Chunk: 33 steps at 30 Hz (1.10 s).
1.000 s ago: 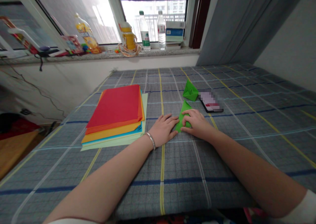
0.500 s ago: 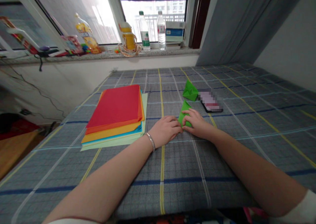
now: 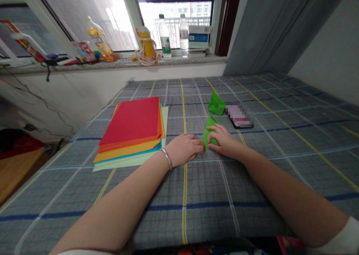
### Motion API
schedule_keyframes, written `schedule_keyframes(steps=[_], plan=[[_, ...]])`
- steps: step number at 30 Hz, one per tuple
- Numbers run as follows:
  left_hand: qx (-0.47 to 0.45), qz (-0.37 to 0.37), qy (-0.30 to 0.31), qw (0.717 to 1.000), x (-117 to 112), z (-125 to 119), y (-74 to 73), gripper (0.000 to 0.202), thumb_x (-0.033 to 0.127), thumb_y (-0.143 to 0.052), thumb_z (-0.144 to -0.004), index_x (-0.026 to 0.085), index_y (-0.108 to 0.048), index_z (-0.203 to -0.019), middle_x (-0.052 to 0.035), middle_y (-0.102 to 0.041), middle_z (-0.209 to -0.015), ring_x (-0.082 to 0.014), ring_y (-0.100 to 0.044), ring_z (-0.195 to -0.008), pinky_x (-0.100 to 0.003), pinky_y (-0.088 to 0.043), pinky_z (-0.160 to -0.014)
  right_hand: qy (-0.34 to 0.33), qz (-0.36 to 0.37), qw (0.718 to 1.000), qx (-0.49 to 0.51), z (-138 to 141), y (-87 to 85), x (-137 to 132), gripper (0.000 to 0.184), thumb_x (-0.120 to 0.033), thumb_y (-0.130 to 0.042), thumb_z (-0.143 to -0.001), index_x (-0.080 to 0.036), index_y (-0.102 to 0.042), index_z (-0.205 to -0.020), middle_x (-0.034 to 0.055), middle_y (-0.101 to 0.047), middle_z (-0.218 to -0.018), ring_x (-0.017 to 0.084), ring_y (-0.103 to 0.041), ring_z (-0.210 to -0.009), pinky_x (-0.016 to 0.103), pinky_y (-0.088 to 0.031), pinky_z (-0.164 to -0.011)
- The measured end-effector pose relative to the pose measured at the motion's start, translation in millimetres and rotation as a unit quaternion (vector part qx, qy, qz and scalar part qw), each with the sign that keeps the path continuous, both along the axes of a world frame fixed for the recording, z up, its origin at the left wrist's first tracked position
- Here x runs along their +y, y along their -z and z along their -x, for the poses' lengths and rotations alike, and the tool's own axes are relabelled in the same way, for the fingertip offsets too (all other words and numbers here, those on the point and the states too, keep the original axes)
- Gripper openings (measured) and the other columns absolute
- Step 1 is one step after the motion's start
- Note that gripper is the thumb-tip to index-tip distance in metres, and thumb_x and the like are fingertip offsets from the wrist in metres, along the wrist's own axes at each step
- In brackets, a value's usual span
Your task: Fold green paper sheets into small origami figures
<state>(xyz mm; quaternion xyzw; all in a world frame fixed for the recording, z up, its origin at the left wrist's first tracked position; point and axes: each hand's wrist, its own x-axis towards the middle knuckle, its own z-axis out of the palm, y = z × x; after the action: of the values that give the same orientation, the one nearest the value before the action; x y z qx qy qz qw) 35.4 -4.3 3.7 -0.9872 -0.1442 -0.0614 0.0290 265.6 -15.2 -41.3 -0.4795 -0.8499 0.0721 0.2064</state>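
A folded piece of green paper point(image 3: 209, 129) lies on the plaid cloth between my hands. My right hand point(image 3: 221, 139) presses on its right side with bent fingers. At its lower left edge, my left hand point(image 3: 186, 149), with a silver bangle at the wrist, pinches the paper with closed fingers. The fingertips partly cover the paper's lower part. Just beyond stands a second green folded paper shape point(image 3: 216, 104), pointed at the top.
A stack of coloured paper point(image 3: 131, 122), red on top, lies to the left. A phone point(image 3: 239, 115) with a blurred screen is at the right. Bottles point(image 3: 165, 39), a yellow flask point(image 3: 147, 45) and boxes point(image 3: 198, 39) line the windowsill beyond the plaid cloth point(image 3: 157, 225).
My left hand has shifted slightly left, and more of the green paper's lower left edge shows. My right hand stays in nearly the same place.
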Motion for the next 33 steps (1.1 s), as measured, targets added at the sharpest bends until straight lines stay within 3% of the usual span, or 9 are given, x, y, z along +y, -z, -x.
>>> schedule_keyframes(steps=[9, 20, 25, 29, 33], plan=[[0.02, 0.014, -0.001, 1.0, -4.1, 4.3, -8.2, 0.022, 0.013, -0.055, -0.08, 0.022, -0.064, -0.098, 0.0003, -0.066, -0.119, -0.0197, -0.056, -0.108, -0.035, -0.045, -0.095, 0.006, 0.011, 1.0, -0.005, 0.9, -1.3, 1.5, 0.009, -0.026, -0.065, -0.079, -0.022, -0.061, -0.086, 0.0105, -0.049, -0.134, 0.029, -0.03, -0.136, 0.054, -0.026, -0.109], [0.052, 0.012, -0.018, 0.998, -7.4, 9.3, -16.2, 0.02, 0.014, -0.056, -0.081, 0.024, -0.065, -0.096, 0.0041, -0.065, -0.12, -0.0199, -0.058, -0.106, -0.034, -0.044, -0.094, -0.002, 0.024, 1.0, 0.01, 0.9, -3.7, 2.6, 0.011, -0.029, -0.066, -0.078, -0.022, -0.06, -0.081, 0.0108, -0.051, -0.131, 0.028, -0.031, -0.136, 0.054, -0.024, -0.11], [0.046, -0.015, -0.031, 0.998, -9.9, 7.6, -12.4, 0.017, 0.019, -0.053, -0.086, 0.021, -0.062, -0.1, -0.0029, -0.069, -0.108, -0.0207, -0.059, -0.101, -0.035, -0.046, -0.09, 0.009, 0.029, 1.0, 0.006, 2.4, -5.0, 0.3, 0.01, -0.028, -0.062, -0.078, -0.021, -0.059, -0.084, 0.0124, -0.049, -0.135, 0.028, -0.028, -0.138, 0.052, -0.023, -0.111], [0.034, -0.015, -0.036, 0.999, -9.6, 5.1, -7.7, 0.022, 0.021, -0.05, -0.088, 0.021, -0.061, -0.108, -0.0036, -0.068, -0.104, -0.0208, -0.059, -0.1, -0.035, -0.047, -0.088, 0.049, 0.051, 0.997, -0.019, 8.9, -7.9, -3.9, 0.016, -0.028, -0.063, -0.075, -0.019, -0.059, -0.088, 0.0146, -0.04, -0.145, 0.032, -0.02, -0.141, 0.055, -0.014, -0.112], [0.03, 0.001, -0.033, 0.999, -9.6, 2.7, -5.0, 0.021, 0.02, -0.051, -0.088, 0.023, -0.064, -0.103, -0.003, -0.067, -0.105, -0.0202, -0.058, -0.101, -0.034, -0.047, -0.09, 0.078, 0.067, 0.994, -0.037, 20.5, -11.2, -8.7, 0.024, -0.032, -0.064, -0.073, -0.019, -0.057, -0.092, 0.0153, -0.032, -0.15, 0.035, -0.013, -0.143, 0.058, -0.005, -0.112]])
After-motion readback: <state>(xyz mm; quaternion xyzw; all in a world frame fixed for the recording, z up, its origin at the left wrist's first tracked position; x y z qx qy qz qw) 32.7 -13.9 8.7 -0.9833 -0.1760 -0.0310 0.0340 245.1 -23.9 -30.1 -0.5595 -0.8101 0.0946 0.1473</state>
